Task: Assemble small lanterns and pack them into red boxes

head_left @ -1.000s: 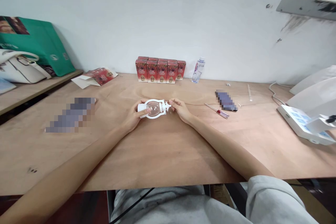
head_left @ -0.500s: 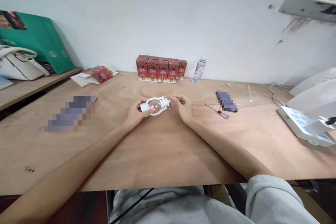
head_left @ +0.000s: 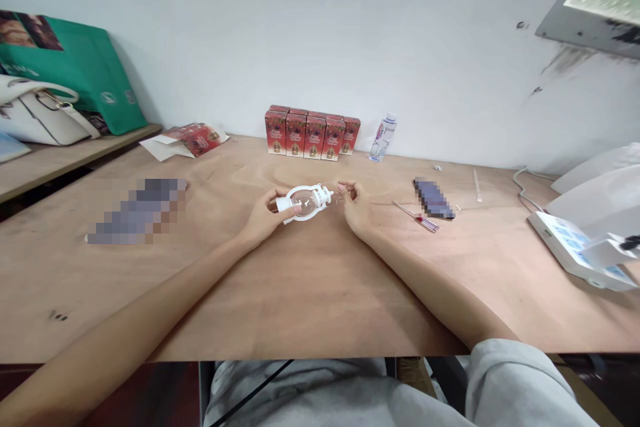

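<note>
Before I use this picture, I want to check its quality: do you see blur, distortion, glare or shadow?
Head view: small highlights on the lantern; fine wire near the right hand is faint; soft shadow beside the right forearm; two flat items pixelated; white device near the edge seems stretched.

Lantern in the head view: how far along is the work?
Done, apparently: the lantern's white frame surrounds its clear globe. In hand: the left hand holds the lantern; the right hand seems to pinch a thin wire at one end. Possibly left: fitting the wire; its seating is too small to tell.
</note>
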Available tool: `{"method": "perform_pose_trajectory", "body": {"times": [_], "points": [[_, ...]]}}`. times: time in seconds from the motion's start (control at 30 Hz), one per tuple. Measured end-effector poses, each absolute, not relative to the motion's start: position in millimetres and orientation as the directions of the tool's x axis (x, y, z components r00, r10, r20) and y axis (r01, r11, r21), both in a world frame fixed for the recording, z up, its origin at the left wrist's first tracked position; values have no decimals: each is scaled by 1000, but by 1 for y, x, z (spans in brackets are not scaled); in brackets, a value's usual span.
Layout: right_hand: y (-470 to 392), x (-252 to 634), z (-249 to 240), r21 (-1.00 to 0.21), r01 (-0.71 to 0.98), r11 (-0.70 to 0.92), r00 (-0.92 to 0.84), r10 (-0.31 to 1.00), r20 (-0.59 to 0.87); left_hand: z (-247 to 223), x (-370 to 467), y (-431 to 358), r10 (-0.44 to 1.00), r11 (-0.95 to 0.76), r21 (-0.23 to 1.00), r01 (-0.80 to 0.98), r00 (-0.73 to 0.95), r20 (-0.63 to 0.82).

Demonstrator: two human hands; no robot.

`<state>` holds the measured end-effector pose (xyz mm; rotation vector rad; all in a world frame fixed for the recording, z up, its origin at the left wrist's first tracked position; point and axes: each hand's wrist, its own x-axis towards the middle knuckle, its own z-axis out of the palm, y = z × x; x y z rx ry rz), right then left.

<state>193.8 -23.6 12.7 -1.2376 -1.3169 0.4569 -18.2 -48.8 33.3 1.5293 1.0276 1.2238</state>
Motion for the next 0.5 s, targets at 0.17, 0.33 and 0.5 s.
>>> {"method": "perform_pose_trajectory", "body": {"times": [0.17,0.33,0.5], "points": [[-31,190,14,-855,349,383,318,810,492,29,-19,-47,958,-246,965,91,175,228],[-44,182,14,-764,396,509,274,729,628,27,-24,-43,979,-191,971,145,95,179],[-59,171,16,-608,412,679,13,663,749,30,-23,-44,988,-151,978,142,54,145]]}}
